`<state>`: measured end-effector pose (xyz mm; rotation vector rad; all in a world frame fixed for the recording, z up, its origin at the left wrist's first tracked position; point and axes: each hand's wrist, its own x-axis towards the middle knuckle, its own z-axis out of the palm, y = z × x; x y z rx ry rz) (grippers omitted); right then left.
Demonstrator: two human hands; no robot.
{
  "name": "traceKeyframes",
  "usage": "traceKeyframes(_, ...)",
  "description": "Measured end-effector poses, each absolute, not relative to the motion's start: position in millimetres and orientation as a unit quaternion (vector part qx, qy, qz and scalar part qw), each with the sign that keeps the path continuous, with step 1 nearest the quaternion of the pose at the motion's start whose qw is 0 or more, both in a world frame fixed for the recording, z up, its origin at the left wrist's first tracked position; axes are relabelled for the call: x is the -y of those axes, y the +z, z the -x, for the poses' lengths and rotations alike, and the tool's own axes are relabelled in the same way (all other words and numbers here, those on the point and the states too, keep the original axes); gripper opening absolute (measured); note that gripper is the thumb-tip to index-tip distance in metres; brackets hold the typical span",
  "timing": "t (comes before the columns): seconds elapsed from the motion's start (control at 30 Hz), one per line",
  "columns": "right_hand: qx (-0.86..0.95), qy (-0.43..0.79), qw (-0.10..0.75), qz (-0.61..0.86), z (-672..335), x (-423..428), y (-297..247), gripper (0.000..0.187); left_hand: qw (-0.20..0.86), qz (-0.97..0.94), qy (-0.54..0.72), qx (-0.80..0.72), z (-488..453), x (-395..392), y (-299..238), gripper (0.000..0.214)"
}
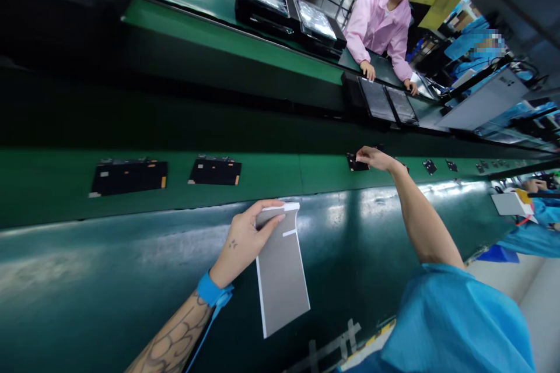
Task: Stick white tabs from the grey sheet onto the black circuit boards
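Green bench (pixel 126 271), one grey sheet (pixel 282 280)

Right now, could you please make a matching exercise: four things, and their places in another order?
1. thin grey rectangular sheet with white edges
2. bare right hand
3. blue flexible wristband
4. pink long-sleeved jacket

A. around the left wrist
B. on the co-worker at the far side
C. gripped by the left hand
D. at a small black flat panel on the green belt

Pairs: 1-C; 2-D; 3-A; 4-B
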<state>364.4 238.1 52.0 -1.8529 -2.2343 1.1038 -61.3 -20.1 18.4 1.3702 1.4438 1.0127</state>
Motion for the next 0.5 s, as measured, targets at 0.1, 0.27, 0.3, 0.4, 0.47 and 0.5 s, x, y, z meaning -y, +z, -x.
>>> traceKeyframes(0.1, 0.727, 0.318, 0.052, 0.607, -363, -233, 48, 0.028, 0.443, -0.549, 0.408, -0.579, 60, 21, 19, 0.03)
traceKeyframes(0.27, 0.697, 0.246, 0.185, 0.648, -361, -218, 53, 0.036, 0.453, -0.534, 0.414, -0.581, 79, 26, 20, 0.031)
traceKeyframes(0.3, 0.684, 0.223, 0.234, 0.654, -355, -213, 55, 0.038, 0.452, -0.531, 0.411, -0.588, 87, 27, 20, 0.032)
traceKeyframes(0.4, 0.689, 0.224, 0.313, 0.614, -309, -186, 58, 0.041, 0.434, -0.523, 0.404, -0.612, 111, 31, 23, 0.032)
traceKeyframes(0.47, 0.731, 0.276, 0.311, 0.541, -257, -155, 60, 0.037, 0.417, -0.524, 0.411, -0.619, 121, 31, 25, 0.029)
traceKeyframes(0.5, 0.757, 0.301, 0.298, 0.498, -227, -136, 61, 0.032, 0.409, -0.525, 0.417, -0.619, 124, 30, 25, 0.027)
